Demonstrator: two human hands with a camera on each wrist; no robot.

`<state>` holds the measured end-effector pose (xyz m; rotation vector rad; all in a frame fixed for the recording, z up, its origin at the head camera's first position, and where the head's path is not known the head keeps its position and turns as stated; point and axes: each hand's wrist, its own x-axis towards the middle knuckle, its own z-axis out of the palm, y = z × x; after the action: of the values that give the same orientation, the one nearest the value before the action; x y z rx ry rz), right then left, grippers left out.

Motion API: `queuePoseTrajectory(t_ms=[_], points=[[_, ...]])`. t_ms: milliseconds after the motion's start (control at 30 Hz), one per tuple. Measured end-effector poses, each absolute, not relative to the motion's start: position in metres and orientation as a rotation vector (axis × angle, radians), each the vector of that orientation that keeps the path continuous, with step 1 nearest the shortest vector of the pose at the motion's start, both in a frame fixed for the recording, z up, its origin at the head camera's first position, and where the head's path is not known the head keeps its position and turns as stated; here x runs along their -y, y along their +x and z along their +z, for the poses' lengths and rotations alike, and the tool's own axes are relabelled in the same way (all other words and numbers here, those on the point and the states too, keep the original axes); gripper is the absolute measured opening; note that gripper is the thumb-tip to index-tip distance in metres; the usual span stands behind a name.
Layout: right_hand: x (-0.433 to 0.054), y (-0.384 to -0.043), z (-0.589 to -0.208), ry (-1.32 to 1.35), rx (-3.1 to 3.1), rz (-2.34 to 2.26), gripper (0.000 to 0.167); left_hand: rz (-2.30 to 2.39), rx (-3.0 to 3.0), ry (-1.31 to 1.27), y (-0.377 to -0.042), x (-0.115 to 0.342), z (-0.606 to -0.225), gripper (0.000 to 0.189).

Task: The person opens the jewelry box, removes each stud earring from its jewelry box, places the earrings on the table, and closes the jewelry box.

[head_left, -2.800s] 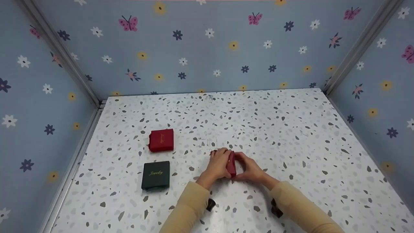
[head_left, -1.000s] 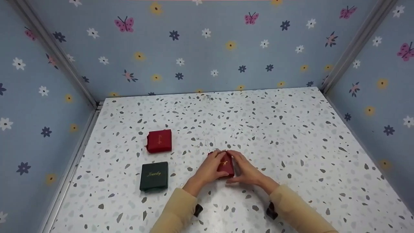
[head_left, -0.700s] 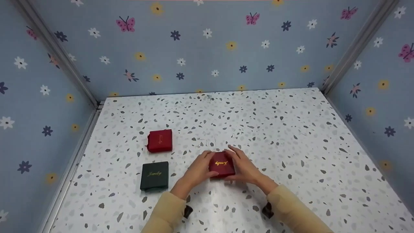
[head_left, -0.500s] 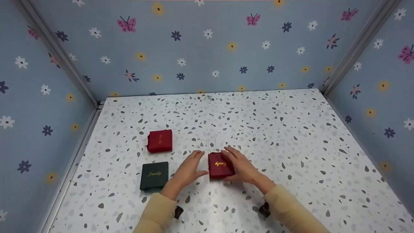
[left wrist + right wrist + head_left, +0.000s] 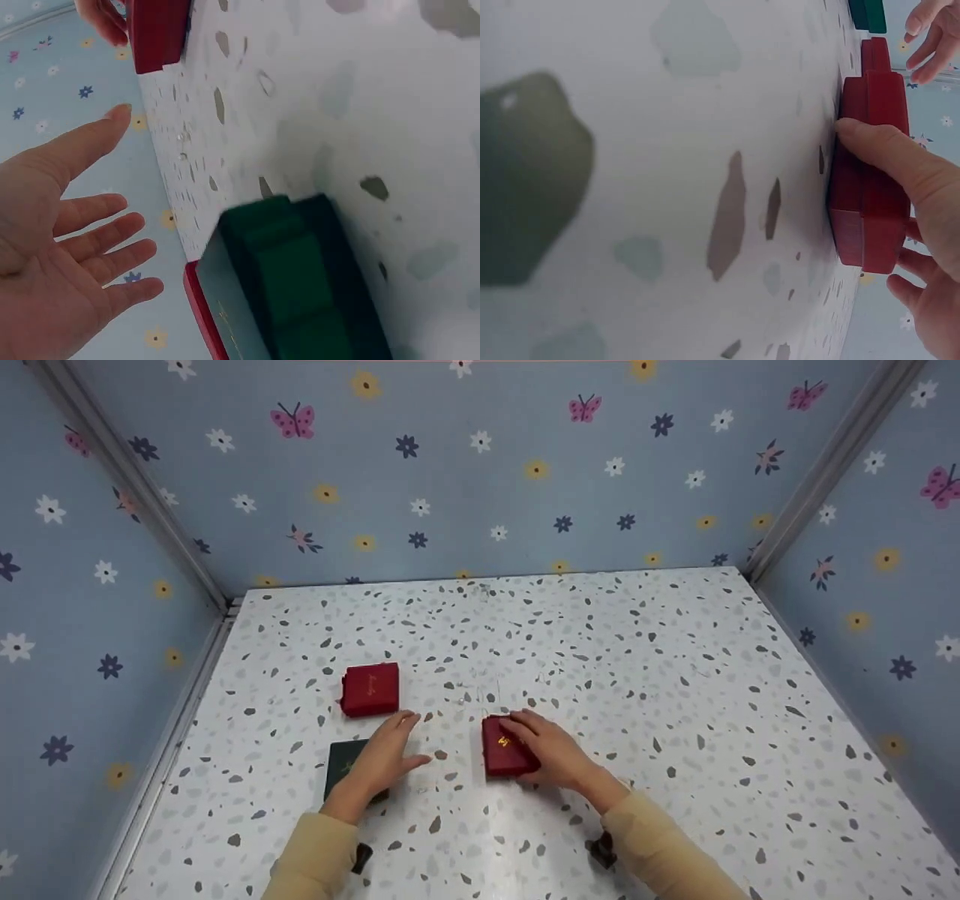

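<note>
A red jewelry box point(image 5: 496, 761) with gold lettering lies on the table in front of my right hand point(image 5: 556, 754). That hand grips it: the thumb point(image 5: 881, 146) presses the near side and the fingers reach over the far part. My left hand point(image 5: 379, 761) hovers above a dark green jewelry box point(image 5: 340, 760), covering part of its lid; its fingers are spread and hold nothing. In the left wrist view the green box point(image 5: 292, 262) is beside the spread hand point(image 5: 45, 255), apart from it. A second red jewelry box point(image 5: 371, 690) sits behind the green one.
The white speckled table point(image 5: 637, 675) extends to a blue flowered back wall point(image 5: 450, 472), with matching side panels at left point(image 5: 75, 660) and right point(image 5: 892, 607). A metal rail point(image 5: 169, 750) runs along the table's left edge.
The red box was turned flat on the table between both hands. My left hand then let go and moved left, over the green box. My right hand stays at the red box.
</note>
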<state>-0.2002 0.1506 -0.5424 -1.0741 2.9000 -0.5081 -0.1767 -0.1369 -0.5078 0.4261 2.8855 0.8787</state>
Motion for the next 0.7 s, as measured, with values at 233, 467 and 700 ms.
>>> queuePoseTrajectory(t_ms=[233,467,700], points=[[-0.149,-0.199,-0.546,-1.074,-2.906,-0.472,0.082,0.872,-2.922,0.482,-0.176,0.162,-0.515,0.067],[-0.148,-0.197,-0.546,-1.057,-2.897,-0.476,0.083,0.809,-2.845,0.498,-0.174,0.181,-0.519,0.080],[-0.147,-0.196,-0.544,-1.027,-2.891,-0.466,0.084,0.718,-2.832,0.490,-0.171,0.194,-0.523,0.097]])
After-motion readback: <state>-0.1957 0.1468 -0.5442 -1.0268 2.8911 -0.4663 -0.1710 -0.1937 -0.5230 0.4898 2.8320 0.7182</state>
